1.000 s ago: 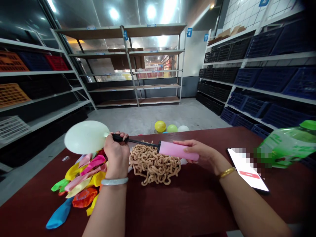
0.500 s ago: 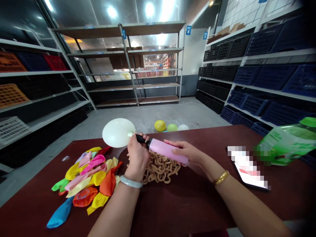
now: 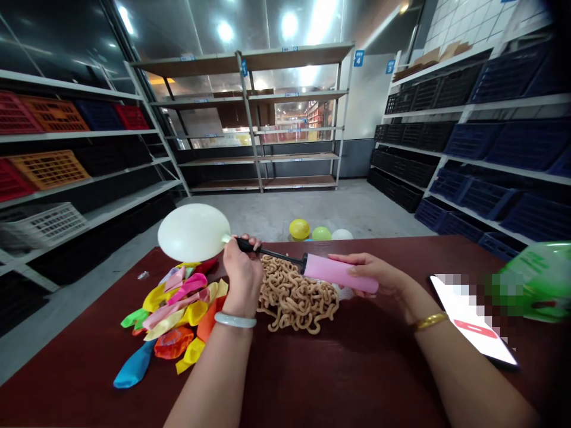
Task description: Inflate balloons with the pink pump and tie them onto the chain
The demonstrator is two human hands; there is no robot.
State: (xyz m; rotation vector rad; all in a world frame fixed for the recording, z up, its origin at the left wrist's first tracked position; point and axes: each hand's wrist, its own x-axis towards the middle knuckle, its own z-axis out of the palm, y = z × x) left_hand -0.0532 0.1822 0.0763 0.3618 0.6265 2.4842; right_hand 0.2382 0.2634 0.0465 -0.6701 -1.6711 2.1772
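My left hand (image 3: pixel 242 272) is closed round the black nozzle end of a hand pump, pinching the neck of a pale, partly blown-up balloon (image 3: pixel 193 232) that sticks out to the left. My right hand (image 3: pixel 373 274) grips the pump's pink barrel (image 3: pixel 339 273), pulled back so the thin black rod shows between the two hands. Under the pump lies a tan heap of linked chain-like loops (image 3: pixel 294 299). Left of my left forearm is a pile of flat balloons (image 3: pixel 173 315) in several colours.
All of this rests on a dark red table (image 3: pixel 339 374). A phone (image 3: pixel 473 324) and a green plastic bag (image 3: pixel 535 282) lie at the right. Three inflated balloons (image 3: pixel 319 230) sit on the floor beyond the table. Shelving with crates lines both sides.
The pump barrel was pushed in against the nozzle half a second ago and is now drawn out again. The balloon looks a little larger, and my view has shifted slightly.
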